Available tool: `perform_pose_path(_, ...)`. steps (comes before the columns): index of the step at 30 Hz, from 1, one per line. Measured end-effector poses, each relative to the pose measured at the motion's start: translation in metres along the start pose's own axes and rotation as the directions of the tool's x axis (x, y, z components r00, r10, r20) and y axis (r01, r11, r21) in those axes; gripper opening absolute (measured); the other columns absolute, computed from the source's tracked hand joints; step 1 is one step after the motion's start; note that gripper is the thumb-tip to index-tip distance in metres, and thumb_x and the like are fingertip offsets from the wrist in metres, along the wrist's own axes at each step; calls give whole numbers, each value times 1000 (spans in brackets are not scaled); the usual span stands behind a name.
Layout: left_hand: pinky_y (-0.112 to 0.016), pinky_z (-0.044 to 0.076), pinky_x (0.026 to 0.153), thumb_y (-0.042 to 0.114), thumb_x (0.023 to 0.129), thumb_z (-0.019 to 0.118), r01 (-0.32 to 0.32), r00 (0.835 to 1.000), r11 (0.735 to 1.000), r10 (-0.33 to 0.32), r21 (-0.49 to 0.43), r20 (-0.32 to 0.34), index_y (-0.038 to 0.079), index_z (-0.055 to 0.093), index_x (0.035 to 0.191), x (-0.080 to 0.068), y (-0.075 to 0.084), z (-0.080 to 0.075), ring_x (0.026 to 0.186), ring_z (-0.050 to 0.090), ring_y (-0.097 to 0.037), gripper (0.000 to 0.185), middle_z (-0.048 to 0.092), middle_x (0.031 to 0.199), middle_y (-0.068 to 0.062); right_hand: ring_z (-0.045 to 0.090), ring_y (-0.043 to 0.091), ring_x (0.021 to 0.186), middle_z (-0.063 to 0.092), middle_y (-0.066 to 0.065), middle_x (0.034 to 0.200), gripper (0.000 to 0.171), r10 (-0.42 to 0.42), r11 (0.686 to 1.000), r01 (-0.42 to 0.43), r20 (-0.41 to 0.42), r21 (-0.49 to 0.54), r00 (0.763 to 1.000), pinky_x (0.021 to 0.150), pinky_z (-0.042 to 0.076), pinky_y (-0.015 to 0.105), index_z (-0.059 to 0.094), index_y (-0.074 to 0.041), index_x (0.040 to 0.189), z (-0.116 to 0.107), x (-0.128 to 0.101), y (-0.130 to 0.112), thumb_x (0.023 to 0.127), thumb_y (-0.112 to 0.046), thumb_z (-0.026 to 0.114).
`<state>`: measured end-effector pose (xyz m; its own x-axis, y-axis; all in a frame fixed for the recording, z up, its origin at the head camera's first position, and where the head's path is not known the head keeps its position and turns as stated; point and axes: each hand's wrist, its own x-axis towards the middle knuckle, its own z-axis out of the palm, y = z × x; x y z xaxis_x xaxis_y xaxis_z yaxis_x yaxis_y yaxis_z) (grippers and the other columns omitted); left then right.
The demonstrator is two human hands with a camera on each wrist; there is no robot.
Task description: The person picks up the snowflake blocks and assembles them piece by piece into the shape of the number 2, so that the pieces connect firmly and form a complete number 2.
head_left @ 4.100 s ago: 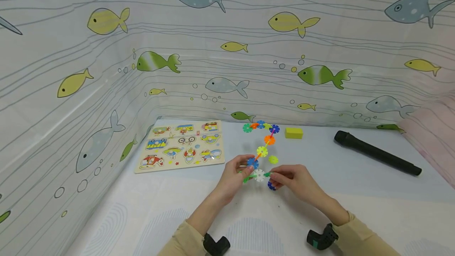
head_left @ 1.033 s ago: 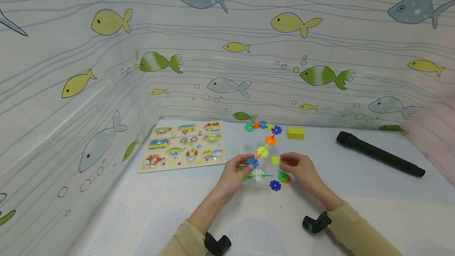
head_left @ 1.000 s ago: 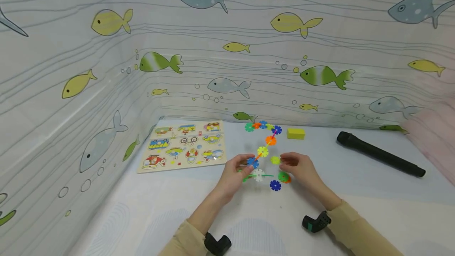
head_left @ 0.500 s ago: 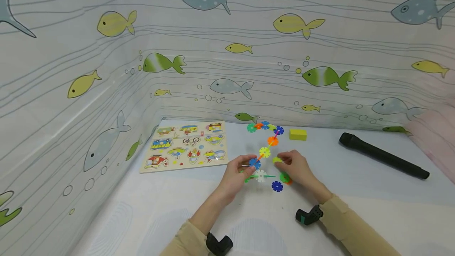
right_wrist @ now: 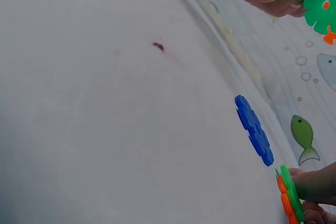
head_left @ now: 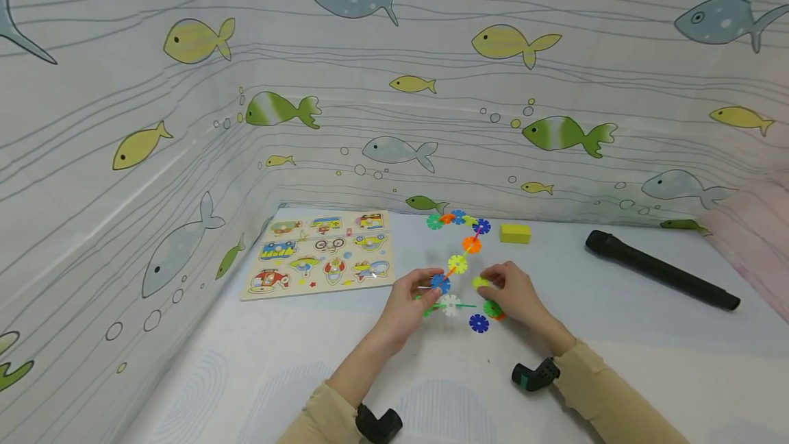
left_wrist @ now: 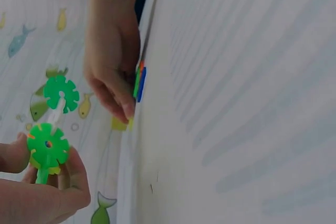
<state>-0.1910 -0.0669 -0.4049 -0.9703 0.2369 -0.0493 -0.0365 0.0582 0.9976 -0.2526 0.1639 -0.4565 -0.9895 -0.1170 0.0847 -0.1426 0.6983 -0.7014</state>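
Observation:
My left hand [head_left: 403, 307] grips a chain of interlocking snowflake discs by its blue disc [head_left: 440, 284]. From there the chain rises past a yellow disc [head_left: 457, 264] and an orange disc [head_left: 472, 244] and curls left at the top. A white disc [head_left: 451, 305] sits at its lower end with a green disc edge-on beside it. My right hand [head_left: 518, 293] pinches a loose yellow-green disc [head_left: 480, 282] between thumb and fingers, low at the table. Below that hand lie a green disc [head_left: 492, 309] overlapping an orange one, and a dark blue disc [head_left: 479, 323].
At the back left lies a wooden vehicle puzzle board [head_left: 320, 255]. Behind the chain sits a yellow block [head_left: 514, 233]. A black microphone [head_left: 662, 270] lies to the right. A fish-print curtain [head_left: 394, 115] stands along the back and left.
My right hand left the chain's lower right end, where a green disc now stands edge-on, then moved to the loose yellow-green disc and took it in its fingertips. My left hand kept its grip.

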Motion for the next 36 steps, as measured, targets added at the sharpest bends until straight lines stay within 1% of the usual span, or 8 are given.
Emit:
perform_pose_path(5, -27, 55, 88, 7, 102, 55, 1, 1000, 1000, -1, -4, -4, 6, 57, 138, -1, 2, 0, 108, 56, -19, 36, 58, 127, -12, 54, 23, 91, 61, 11, 103, 27, -7, 1000, 7, 22, 3, 1000, 82, 50, 35, 68, -1, 109, -3, -3, 0, 87, -13, 78)
perform_pose_path(9, -27, 54, 87, 7, 102, 55, 1, 1000, 1000, -1, -4, -9, 7, 57, 137, 0, 1, 0, 108, 56, -19, 36, 58, 126, -13, 53, 20, 83, 63, 7, 94, 26, -25, 1000, 24, 48, 17, 999, 71, 46, 26, 66, -4, 106, -7, -9, 0, 85, -12, 79)
perform_pose_path(13, -26, 55, 87, 7, 101, 56, 3, 1000, 1000, -3, -4, -8, 7, 57, 137, 0, 0, 0, 108, 56, -19, 36, 58, 126, -13, 51, 17, 76, 61, 3, 86, 24, -44, 999, 44, 64, 5, 997, 63, 43, 23, 66, -6, 104, -11, -18, 0, 84, -11, 79)
perform_pose_path(19, -27, 55, 88, 7, 101, 56, 4, 1000, 1000, -4, -5, 1, 7, 57, 137, 0, 0, 0, 108, 56, -19, 36, 58, 127, -13, 52, 15, 74, 64, 0, 88, 23, -65, 997, 67, 77, -28, 995, 62, 45, 22, 67, -9, 102, -19, -34, -2, 82, -9, 80)
perform_pose_path(24, -29, 55, 90, 6, 102, 55, 3, 1000, 1000, -3, -6, 3, 6, 56, 138, 0, 0, -1, 109, 56, -20, 36, 58, 127, -13, 54, 15, 75, 64, 0, 87, 23, -74, 997, 76, 95, -20, 993, 64, 47, 22, 67, -10, 103, -24, -39, -2, 83, -10, 80)
perform_pose_path(31, -30, 55, 90, 6, 101, 56, -3, 1000, 1000, 3, -7, 3, 6, 57, 137, 0, 0, -1, 108, 56, -19, 36, 58, 127, -13, 53, 15, 70, 58, 0, 77, 23, -63, 998, 62, 143, 16, 988, 59, 44, 24, 69, -12, 109, -31, -44, -6, 87, -13, 76)
perform_pose_path(33, -29, 55, 90, 6, 101, 56, -1, 1000, 1000, 1, -5, 6, 6, 57, 137, 1, -1, -1, 110, 55, -20, 36, 57, 127, -13, 54, 15, 69, 59, 0, 78, 22, -69, 997, 64, 146, 37, 987, 59, 46, 23, 70, -12, 110, -32, -45, -7, 89, -12, 75)
perform_pose_path(36, -28, 55, 89, 7, 101, 56, 1, 1000, 1000, -1, 1, 8, 6, 56, 138, 0, -1, 0, 111, 55, -21, 37, 57, 127, -13, 59, 15, 69, 62, 1, 79, 23, -86, 992, 70, 166, 103, 982, 60, 50, 23, 70, -10, 114, -32, -48, -10, 91, -11, 72)
